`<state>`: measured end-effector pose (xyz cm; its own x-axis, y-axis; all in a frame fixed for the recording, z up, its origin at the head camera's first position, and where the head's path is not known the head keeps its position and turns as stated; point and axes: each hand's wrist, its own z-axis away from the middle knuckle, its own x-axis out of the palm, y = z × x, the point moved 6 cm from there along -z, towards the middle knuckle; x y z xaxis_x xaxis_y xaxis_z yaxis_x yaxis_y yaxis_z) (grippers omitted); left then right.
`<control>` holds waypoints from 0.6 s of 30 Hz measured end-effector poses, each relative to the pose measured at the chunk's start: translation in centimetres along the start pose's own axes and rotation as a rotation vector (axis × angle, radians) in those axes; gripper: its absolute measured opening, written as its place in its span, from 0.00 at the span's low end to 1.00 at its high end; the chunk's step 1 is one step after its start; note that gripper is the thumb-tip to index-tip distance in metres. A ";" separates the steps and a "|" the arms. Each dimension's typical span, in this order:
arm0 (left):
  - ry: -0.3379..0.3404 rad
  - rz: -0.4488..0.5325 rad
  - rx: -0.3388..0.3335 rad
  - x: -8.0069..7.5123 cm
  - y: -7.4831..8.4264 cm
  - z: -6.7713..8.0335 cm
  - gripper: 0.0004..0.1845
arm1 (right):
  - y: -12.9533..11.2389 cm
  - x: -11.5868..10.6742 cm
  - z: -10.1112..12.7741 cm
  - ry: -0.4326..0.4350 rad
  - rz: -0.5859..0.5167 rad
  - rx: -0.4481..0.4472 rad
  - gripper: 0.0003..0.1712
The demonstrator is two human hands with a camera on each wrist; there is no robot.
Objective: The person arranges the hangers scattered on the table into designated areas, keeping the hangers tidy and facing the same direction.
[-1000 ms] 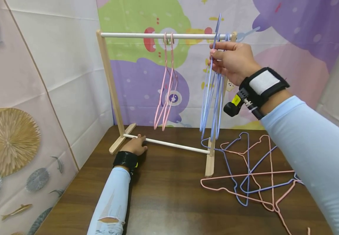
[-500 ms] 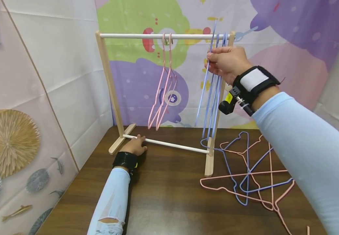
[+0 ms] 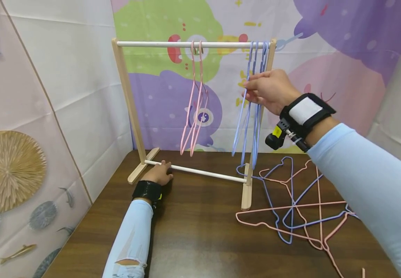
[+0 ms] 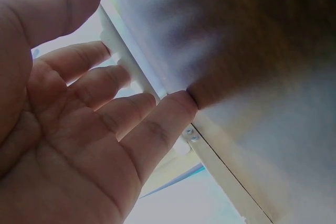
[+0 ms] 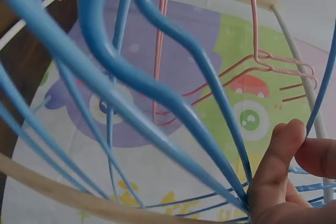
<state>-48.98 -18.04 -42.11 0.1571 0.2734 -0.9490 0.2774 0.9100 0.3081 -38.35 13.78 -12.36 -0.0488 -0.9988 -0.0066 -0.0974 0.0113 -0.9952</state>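
A small wooden rack with a white top rail stands on a dark table. Two pink hangers hang near the rail's middle. Several blue hangers hang at its right end. My right hand pinches the blue hangers' wires a little below the rail. In the right wrist view my thumb and a finger close on a blue wire. My left hand rests on the rack's lower white rod, with its fingers straight along the rod.
A loose tangle of pink and blue hangers lies on the table right of the rack's foot. Printed cloth walls stand close behind and to the left.
My right hand has come down from rail height. The blue hanger whose hook stood above the rail now hangs on it with the others. The left hand has stayed put.
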 end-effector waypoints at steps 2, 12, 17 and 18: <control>0.004 0.003 0.004 0.1 0.1 0.0 0.34 | 0.1 -0.5 0.5 0.008 0.064 -0.023 0.12; 0.014 0.003 0.014 0.0 0.1 0.0 0.34 | 3.5 -4.8 1.8 0.192 0.298 -0.265 0.12; 0.015 0.004 0.010 -0.1 0.1 0.0 0.34 | 6.7 -6.7 1.6 0.205 0.372 -0.248 0.16; 0.015 0.008 0.009 -0.1 0.1 0.1 0.34 | 7.2 -7.0 1.5 0.202 0.381 -0.239 0.17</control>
<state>-48.91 -17.98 -41.99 0.1451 0.2852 -0.9474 0.2846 0.9051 0.3160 -37.21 20.82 -19.59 -0.3146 -0.8924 -0.3234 -0.2592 0.4085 -0.8752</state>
